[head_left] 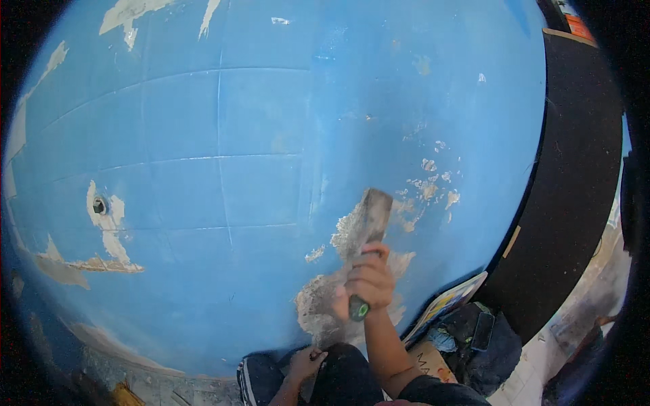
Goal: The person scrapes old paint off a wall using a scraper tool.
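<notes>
My right hand (370, 279) is closed round the dark handle of a scraper, which has a green spot on its butt end. The scraper's broad grey blade (377, 211) points upward against the blue wall (261, 122), over a rough bare patch (347, 233) where paint is gone. Another bare grey patch (317, 308) lies below, partly hidden behind my hand and wrist. Low down by my knees, my left hand (306, 363) rests with curled fingers; whether anything is in them cannot be seen.
A tall black panel (572, 155) stands at the right. Beside its foot are a dark cloth heap (497, 358) with a phone (482, 331) on it, and a leaning printed board (447, 304). A pipe fitting (99, 206) protrudes from the wall at left. Debris lies along the wall's base.
</notes>
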`<state>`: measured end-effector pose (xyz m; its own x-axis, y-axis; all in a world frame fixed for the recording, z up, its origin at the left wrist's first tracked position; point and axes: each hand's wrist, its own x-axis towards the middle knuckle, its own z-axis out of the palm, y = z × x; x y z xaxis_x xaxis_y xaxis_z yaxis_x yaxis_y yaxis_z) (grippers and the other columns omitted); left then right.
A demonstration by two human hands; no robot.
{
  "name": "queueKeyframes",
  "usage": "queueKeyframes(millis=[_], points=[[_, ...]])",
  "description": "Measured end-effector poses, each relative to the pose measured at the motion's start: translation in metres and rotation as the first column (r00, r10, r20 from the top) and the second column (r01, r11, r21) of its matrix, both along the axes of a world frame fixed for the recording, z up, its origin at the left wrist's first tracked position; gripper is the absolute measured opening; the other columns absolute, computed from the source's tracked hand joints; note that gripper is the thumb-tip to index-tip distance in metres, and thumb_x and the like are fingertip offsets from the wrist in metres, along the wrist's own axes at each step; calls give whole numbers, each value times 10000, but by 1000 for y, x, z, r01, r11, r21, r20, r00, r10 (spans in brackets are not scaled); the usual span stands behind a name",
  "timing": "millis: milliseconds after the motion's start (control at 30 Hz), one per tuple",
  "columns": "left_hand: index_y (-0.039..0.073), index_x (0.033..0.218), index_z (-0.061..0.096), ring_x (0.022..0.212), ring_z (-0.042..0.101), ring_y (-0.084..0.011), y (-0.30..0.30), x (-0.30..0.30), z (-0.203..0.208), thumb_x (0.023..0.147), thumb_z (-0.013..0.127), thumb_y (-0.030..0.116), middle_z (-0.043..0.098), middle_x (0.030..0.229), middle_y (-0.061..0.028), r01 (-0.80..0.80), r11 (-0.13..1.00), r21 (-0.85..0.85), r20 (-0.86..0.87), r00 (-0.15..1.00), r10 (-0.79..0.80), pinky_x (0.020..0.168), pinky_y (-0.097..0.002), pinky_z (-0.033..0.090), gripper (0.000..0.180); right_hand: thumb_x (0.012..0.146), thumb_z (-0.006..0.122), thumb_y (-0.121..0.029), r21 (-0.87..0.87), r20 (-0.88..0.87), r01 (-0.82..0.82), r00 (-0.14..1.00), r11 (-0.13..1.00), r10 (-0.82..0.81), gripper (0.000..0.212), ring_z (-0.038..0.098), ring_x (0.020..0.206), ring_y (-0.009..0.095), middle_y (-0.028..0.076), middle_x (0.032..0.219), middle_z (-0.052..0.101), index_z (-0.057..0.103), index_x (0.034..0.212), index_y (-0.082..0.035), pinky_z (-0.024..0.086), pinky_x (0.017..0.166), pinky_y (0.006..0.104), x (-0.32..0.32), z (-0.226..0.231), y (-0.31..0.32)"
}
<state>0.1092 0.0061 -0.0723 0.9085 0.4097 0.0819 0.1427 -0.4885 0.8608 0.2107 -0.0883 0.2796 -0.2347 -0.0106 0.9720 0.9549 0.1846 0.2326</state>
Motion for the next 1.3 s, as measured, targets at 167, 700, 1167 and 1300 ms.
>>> queueKeyframes(millis=[167, 700, 1167, 1300], points=[[47, 940, 694, 749, 681, -284, 0, -4, 2, 841, 743, 443, 685, 789, -118, -10, 1000, -19, -13, 1000, 10, 708, -400, 537, 411, 655, 682, -39, -138, 4, 19, 1000, 990, -19, 142, 631, 696, 197, 1, 614, 554, 573, 607, -115, 467, 857, 446, -8, -37, -3], [69, 969, 707, 798, 697, -332, -4, -2, 1, 863, 701, 480, 711, 850, -154, -5, 999, 49, -58, 998, 8, 729, -425, 540, 424, 664, 660, -32, -95, 50, -30, 998, 995, 34, 105, 634, 679, 214, 16, 655, 579, 585, 644, -103, 488, 837, 433, 12, -45, -13], [72, 919, 706, 755, 699, -297, -2, 0, -10, 844, 742, 435, 703, 795, -131, -24, 992, 123, 17, 1000, 22, 710, -408, 543, 373, 654, 697, -93, 29, 24, 152, 988, 988, -153, 163, 584, 636, 202, 7, 612, 547, 551, 586, -118, 456, 853, 447, 64, -17, -61], [82, 918, 698, 753, 700, -290, 0, 2, -9, 844, 740, 440, 705, 792, -124, -13, 987, 162, -64, 998, 23, 711, -402, 543, 369, 670, 753, -142, 35, -44, 233, 972, 972, -231, 203, 613, 826, 229, 21, 740, 602, 562, 605, -114, 430, 919, 477, 67, -44, -46]])
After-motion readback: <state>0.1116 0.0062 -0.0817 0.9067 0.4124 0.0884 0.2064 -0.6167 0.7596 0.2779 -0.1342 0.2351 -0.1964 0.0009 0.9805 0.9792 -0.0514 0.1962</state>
